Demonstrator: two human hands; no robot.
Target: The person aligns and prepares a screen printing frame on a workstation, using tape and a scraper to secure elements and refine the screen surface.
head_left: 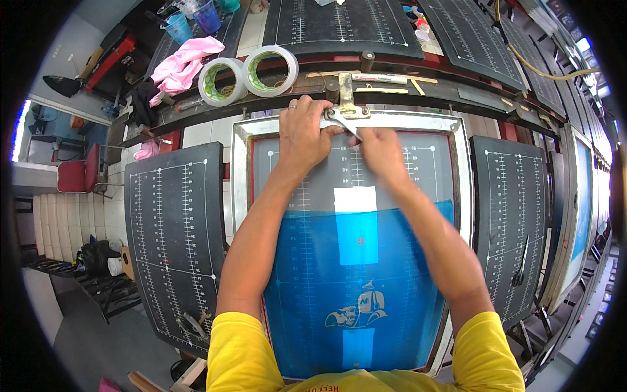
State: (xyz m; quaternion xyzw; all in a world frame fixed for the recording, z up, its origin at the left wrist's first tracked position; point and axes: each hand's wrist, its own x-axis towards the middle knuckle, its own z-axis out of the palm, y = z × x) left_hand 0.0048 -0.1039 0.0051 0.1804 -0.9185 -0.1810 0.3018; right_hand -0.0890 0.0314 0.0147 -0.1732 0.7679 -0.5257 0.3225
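A screen printing frame [467, 189] with a pale metal rim lies in front of me, its mesh [307, 261] coated blue over the nearer part and showing a scooter design. At its far edge, a metal clamp bracket [347, 98] is fixed with bolts. My right hand [384, 155] is closed around the handle of a wrench [345, 122], whose head sits by a bolt left of the bracket. My left hand [304, 130] is closed beside that wrench head, fingers curled over the frame's far rim; what they pinch is hidden.
Two tape rolls [223, 82] [270, 70] stand on the rail beyond, beside a pink cloth [187, 62]. A marker [379, 78] and thin sticks lie behind the bracket. Black ruled boards [175, 242] [513, 196] flank the frame; scissors [521, 264] rest on the right one.
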